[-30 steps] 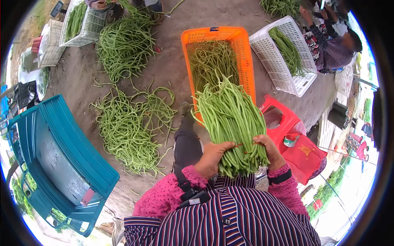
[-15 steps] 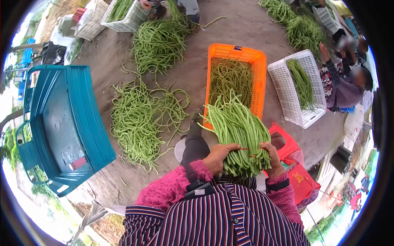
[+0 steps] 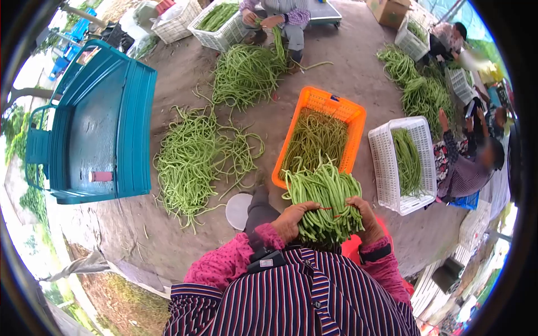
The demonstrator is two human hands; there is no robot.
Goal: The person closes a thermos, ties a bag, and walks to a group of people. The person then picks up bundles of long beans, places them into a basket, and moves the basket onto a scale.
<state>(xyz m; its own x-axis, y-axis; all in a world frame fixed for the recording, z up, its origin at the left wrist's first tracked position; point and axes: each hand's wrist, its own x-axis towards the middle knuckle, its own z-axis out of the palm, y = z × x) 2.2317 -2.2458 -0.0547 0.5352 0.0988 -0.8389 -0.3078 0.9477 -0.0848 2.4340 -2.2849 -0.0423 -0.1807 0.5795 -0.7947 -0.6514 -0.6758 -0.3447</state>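
A thick bundle of long green beans (image 3: 328,207), bound with thin red bands, is held in front of my striped apron. My left hand (image 3: 292,219) grips its left side and my right hand (image 3: 367,220) its right side. Just beyond the bundle, an orange crate (image 3: 358,130) holds darker, brownish-green beans (image 3: 318,137); the far ends of the bundle overlap the crate's near part. On the ground to the left lies a loose heap of green beans (image 3: 188,162).
A white crate (image 3: 378,168) with beans stands right of the orange one. A blue-green cart bed (image 3: 134,131) is at the left. A person's hands (image 3: 272,22) work above another bean heap (image 3: 246,73). More people sit at the right. A round white stool (image 3: 239,211) is near my leg.
The view has shifted, showing more of the far area. The bundle looks shorter, its far ends now turned up toward me. Both my hands still hold it.
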